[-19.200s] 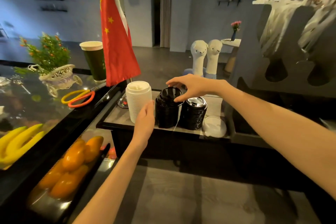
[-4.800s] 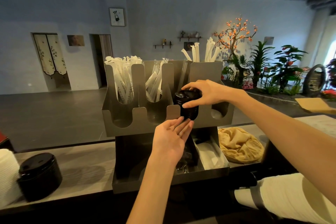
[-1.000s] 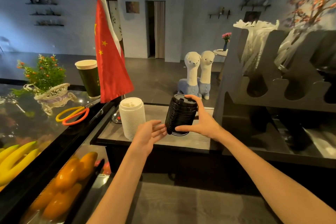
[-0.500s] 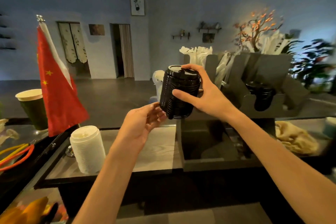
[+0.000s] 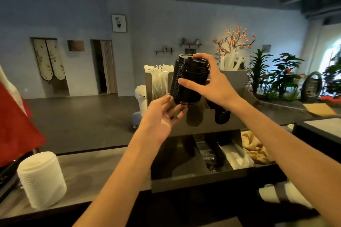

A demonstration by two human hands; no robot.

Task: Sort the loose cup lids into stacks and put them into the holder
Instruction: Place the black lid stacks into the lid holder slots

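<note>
Two stacks of black lids and one stack of white lids are seen. The larger black lid stack (image 5: 188, 81) is held up in the air in front of the holder (image 5: 234, 119), tilted slightly with its top leaning to the right; it is made of many nested glossy lids whose ribbed rims form fine horizontal ridges, and the topmost lid shows a raised sip spout. It is gripped by the right hand (image 5: 212, 83), with the thumb laid across the side and the fingers curled over the top edge. The bottom of the stack is supported by the left hand (image 5: 162, 116), palm up with fingers only lightly bent under it. A second, shorter black stack (image 5: 222, 116) is seated in a slot of the holder, just behind the right wrist. The white lid stack (image 5: 41, 178) is stood upright on the counter (image 5: 96, 167), well apart to the left. Two bunches of wrapped straws (image 5: 158, 79) are held in the upper compartments.
</note>
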